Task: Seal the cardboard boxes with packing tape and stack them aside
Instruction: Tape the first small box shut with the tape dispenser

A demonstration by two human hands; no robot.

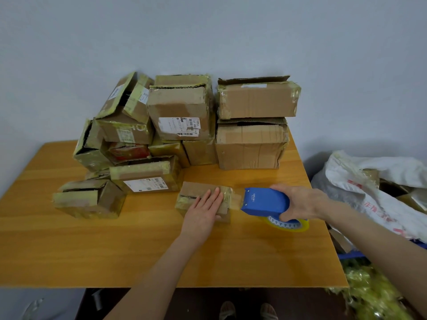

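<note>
Found small box (196,189) on table (115,250), before stacked boxes (180,107). Noted left hand (202,212) flat on top, fingers straight, pressed together. Noted right hand (302,202) curled round blue tape dispenser (263,202) just beside box, tape strip (236,200) stretched to it.

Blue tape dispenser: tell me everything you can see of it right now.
The blue plastic tape dispenser is a boxy shell with pale lettering near its front edge. A roll of clear yellowish tape on a blue-and-white core sits under its rear. The right hand grips it from the right, fingers curled round the body. Its front faces left towards the small cardboard box, a clear tape strip stretched between them.
</note>
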